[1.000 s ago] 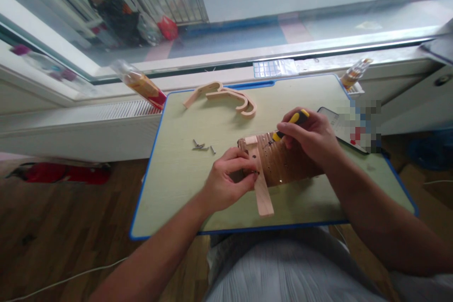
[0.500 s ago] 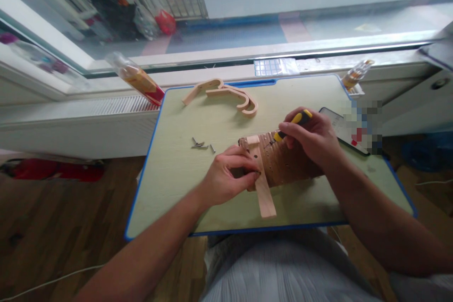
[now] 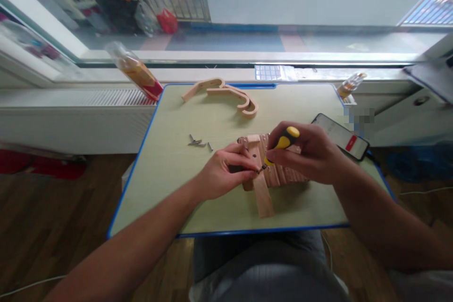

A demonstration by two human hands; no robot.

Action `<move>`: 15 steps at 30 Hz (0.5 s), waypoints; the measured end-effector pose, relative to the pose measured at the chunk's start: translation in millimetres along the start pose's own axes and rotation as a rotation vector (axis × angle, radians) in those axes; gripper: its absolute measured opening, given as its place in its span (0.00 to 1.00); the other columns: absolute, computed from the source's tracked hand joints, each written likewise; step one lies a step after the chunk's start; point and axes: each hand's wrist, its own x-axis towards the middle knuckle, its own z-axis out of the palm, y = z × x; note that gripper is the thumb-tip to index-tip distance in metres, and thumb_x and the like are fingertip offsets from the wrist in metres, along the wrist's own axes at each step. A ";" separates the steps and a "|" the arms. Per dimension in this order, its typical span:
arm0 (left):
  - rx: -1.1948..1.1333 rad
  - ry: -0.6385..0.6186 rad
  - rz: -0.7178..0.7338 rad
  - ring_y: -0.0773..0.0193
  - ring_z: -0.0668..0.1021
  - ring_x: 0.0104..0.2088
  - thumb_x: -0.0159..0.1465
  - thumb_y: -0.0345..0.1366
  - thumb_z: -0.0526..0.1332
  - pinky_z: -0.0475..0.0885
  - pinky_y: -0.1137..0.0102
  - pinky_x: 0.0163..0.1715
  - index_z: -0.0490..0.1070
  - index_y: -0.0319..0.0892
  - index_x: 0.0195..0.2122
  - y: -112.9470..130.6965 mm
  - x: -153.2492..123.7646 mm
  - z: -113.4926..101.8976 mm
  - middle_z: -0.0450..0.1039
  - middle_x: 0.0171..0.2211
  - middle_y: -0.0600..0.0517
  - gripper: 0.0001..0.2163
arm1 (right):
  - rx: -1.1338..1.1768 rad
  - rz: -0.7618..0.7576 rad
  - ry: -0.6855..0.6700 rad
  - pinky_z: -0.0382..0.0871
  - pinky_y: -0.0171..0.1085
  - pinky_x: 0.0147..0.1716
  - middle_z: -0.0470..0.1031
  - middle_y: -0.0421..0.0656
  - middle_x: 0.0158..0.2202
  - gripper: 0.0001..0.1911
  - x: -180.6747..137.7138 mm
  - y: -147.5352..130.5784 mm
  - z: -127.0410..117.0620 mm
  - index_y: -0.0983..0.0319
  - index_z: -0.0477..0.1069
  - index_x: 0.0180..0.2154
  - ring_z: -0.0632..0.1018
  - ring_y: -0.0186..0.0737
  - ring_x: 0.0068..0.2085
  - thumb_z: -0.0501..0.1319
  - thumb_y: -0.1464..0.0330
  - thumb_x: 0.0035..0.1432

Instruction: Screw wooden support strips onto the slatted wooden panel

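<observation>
A slatted wooden assembly [image 3: 283, 173] lies on the pale green table [image 3: 177, 184], with a flat wooden strip [image 3: 262, 193] across its near left end. My left hand [image 3: 224, 173] is pinched at the strip's edge, fingertips together on a small screw that I can barely make out. My right hand [image 3: 307, 153] grips a yellow-and-black screwdriver [image 3: 283, 144], its tip angled down to where the left fingertips meet the strip.
Several loose screws [image 3: 197, 142] lie left of the hands. Curved wooden pieces [image 3: 226, 93] rest at the table's far side. A phone [image 3: 341, 136] lies at the right. Bottles [image 3: 136, 73] stand on the window sill beyond the blue table edge.
My right hand has swung the screwdriver down from resting on the slats, bringing its tip to the left fingertips at the strip. The view has shifted slightly.
</observation>
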 end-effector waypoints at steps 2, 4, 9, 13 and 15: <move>0.001 0.008 0.008 0.56 0.84 0.44 0.64 0.35 0.77 0.82 0.60 0.47 0.91 0.47 0.40 -0.8 -1.1 0.7 0.83 0.40 0.45 0.04 | -0.079 -0.013 -0.022 0.69 0.38 0.34 0.78 0.40 0.33 0.10 1.2 -1.6 3.4 0.59 0.77 0.40 0.74 0.37 0.33 0.71 0.59 0.69; 0.005 0.014 0.022 0.57 0.84 0.43 0.64 0.34 0.77 0.81 0.61 0.48 0.91 0.47 0.40 -1.3 -2.4 1.3 0.83 0.40 0.46 0.04 | -0.109 -0.027 -0.008 0.70 0.38 0.34 0.79 0.40 0.34 0.10 2.9 -2.2 6.1 0.59 0.77 0.40 0.75 0.37 0.34 0.70 0.60 0.69; 0.014 0.001 0.027 0.57 0.83 0.42 0.64 0.34 0.77 0.80 0.61 0.47 0.91 0.46 0.40 -1.9 -4.9 4.3 0.82 0.40 0.46 0.04 | -0.098 -0.046 0.003 0.68 0.36 0.30 0.76 0.39 0.31 0.12 5.1 1.8 10.7 0.60 0.76 0.39 0.72 0.35 0.31 0.70 0.59 0.70; 0.030 0.034 0.038 0.59 0.83 0.41 0.64 0.34 0.77 0.81 0.62 0.46 0.90 0.45 0.39 -1.2 -6.0 8.6 0.82 0.39 0.47 0.03 | -0.152 -0.104 0.040 0.67 0.36 0.30 0.74 0.39 0.31 0.10 2.7 2.5 13.9 0.60 0.75 0.38 0.72 0.35 0.31 0.70 0.61 0.68; 0.034 0.034 0.040 0.58 0.84 0.42 0.64 0.34 0.77 0.81 0.62 0.47 0.90 0.45 0.38 0.4 -6.3 9.6 0.82 0.40 0.47 0.02 | -0.259 -0.142 0.011 0.66 0.37 0.30 0.75 0.39 0.31 0.08 0.3 -2.6 14.2 0.60 0.75 0.40 0.71 0.35 0.31 0.69 0.63 0.68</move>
